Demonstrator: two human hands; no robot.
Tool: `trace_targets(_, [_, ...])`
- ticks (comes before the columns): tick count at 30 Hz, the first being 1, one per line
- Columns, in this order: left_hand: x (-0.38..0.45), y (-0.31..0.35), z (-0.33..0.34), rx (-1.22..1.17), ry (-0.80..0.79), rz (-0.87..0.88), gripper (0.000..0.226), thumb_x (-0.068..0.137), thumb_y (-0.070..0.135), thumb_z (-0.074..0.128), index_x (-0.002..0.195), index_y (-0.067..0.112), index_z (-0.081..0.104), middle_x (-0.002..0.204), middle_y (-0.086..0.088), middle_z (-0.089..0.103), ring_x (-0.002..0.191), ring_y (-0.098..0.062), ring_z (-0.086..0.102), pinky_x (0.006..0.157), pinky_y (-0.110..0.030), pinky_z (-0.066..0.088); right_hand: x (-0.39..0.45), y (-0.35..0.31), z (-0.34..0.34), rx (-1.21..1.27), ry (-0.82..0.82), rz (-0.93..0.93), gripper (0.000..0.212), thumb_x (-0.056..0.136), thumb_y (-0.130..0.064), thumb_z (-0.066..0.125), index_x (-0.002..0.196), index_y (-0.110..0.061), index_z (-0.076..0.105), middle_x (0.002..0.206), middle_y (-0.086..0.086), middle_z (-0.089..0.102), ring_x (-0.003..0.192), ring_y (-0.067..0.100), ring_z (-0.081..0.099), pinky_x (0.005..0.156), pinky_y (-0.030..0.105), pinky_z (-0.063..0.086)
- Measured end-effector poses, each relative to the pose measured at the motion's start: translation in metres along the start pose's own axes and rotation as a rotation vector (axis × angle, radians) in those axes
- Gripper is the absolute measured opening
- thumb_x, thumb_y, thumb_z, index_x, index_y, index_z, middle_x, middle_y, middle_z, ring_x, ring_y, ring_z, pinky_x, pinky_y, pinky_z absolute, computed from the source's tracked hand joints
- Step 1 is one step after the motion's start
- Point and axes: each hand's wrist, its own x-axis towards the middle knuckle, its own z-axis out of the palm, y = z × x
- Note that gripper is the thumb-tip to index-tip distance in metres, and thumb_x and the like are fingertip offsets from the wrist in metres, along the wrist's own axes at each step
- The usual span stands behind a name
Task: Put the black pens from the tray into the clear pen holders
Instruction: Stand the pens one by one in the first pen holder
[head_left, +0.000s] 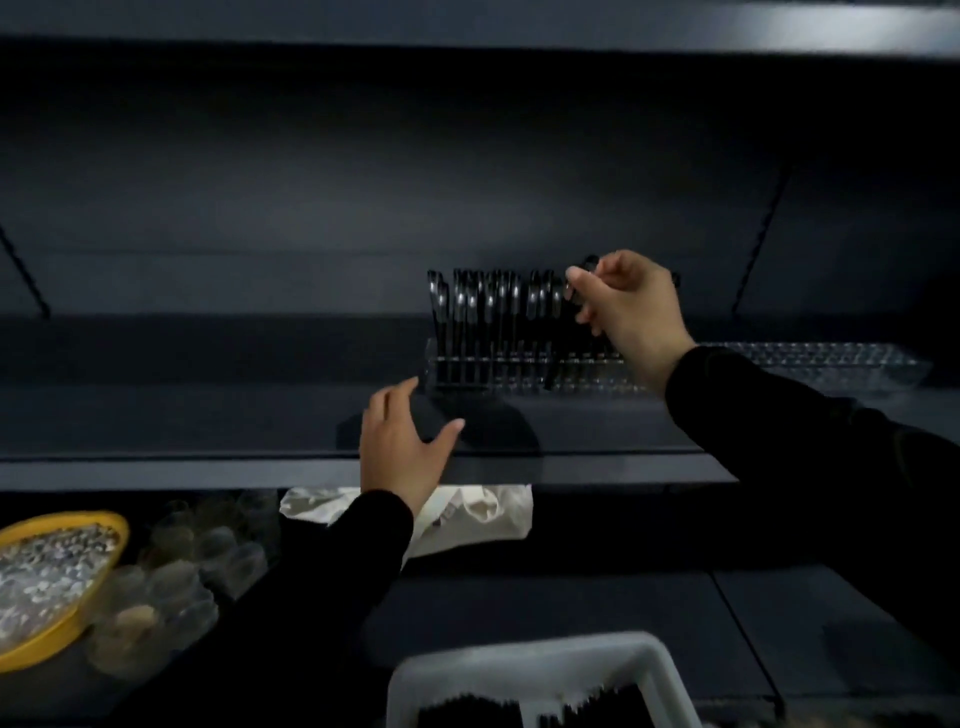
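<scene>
While the scene is dim and slightly blurred, a person in black sleeves stands facing a dark shelf (208, 415) that carries a row of clear pen holders (524, 371). The right hand (631, 306) is raised above the holder, its fingers curled around what looks like one black pen (584, 283), pinched near the upper end with the tip pointing down toward the slots. The left hand (402, 447) is spread wide and relaxed, holding nothing, just in front of the left end of the holder, at the shelf's front edge.

About a dozen or more black pens (483, 312) already stand upright in the left part of the holder; the slots to the right look empty. A second clear holder (831, 361) lies further right on the same shelf, apparently empty. At the bottom of the view, a white tray (524, 662) holds more dark pens (467, 712), well apart from the shelf.

Each pen is likely light, rigid and smooth, so a fingertip pinch near the top gives the best control for steering the tip into a narrow slot. The clear holder is probably light plastic and may slide or tip when nudged, so the free hand could usefully steady its end.

On a lower worktop to the left sit a yellow dish (111, 525) of small pale pieces and some clear plastic cups (171, 571); a crumpled white bag (483, 512) lies beneath the shelf edge.
</scene>
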Motion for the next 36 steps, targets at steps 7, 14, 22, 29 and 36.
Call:
trace_targets(7, [0.073, -0.007, 0.022, 0.031, -0.113, -0.150, 0.075, 0.082, 0.046, 0.067, 0.142, 0.014, 0.037, 0.143, -0.012, 0.038, 0.132, -0.030, 0.034, 0.109, -0.038, 0.031, 0.050, 0.015, 0.018, 0.000, 0.014, 0.085, 0.020, 0.087, 0.011, 0.057, 0.085, -0.006, 0.046, 0.091, 0.019, 0.051, 0.055, 0.007, 0.063, 0.047, 0.016, 0.049])
trace_targets(14, [0.081, -0.017, 0.035, 0.178, -0.058, -0.136, 0.057, 0.084, 0.054, 0.059, 0.128, 0.017, 0.053, 0.126, -0.009, 0.054, 0.118, -0.030, 0.047, 0.098, -0.040, 0.038, 0.051, 0.020, 0.036, -0.147, -0.032, -0.014, 0.017, 0.090, 0.004, 0.057, 0.084, -0.005, 0.043, 0.075, 0.000, 0.044, 0.048, 0.010, 0.053, 0.051, 0.016, 0.047])
trace_targets(22, [0.082, -0.020, 0.036, 0.139, -0.014, -0.118, 0.050, 0.082, 0.052, 0.063, 0.122, 0.021, 0.058, 0.117, -0.007, 0.058, 0.113, -0.028, 0.050, 0.097, -0.040, 0.041, 0.048, 0.018, 0.060, -0.147, -0.059, -0.023, 0.011, 0.090, -0.003, 0.061, 0.091, -0.004, 0.050, 0.074, 0.000, 0.048, 0.051, 0.009, 0.052, 0.053, 0.014, 0.048])
trace_targets(29, [0.083, -0.023, 0.038, 0.130, 0.004, -0.092, 0.046, 0.082, 0.050, 0.063, 0.117, 0.021, 0.061, 0.113, -0.008, 0.060, 0.110, -0.028, 0.052, 0.095, -0.041, 0.043, 0.037, 0.036, 0.067, -0.306, -0.170, 0.018, 0.011, 0.090, -0.004, 0.061, 0.090, -0.006, 0.050, 0.070, -0.001, 0.049, 0.058, 0.014, 0.055, 0.062, 0.023, 0.053])
trace_targets(36, [0.048, -0.015, 0.029, 0.051, 0.003, -0.010, 0.058, 0.087, 0.041, 0.063, 0.136, 0.015, 0.046, 0.137, -0.005, 0.044, 0.126, -0.023, 0.043, 0.105, -0.035, 0.038, 0.017, 0.054, 0.053, -0.267, -0.138, 0.152, 0.034, 0.085, -0.012, 0.070, 0.116, -0.004, 0.059, 0.100, 0.009, 0.066, 0.074, 0.014, 0.066, 0.072, 0.022, 0.056])
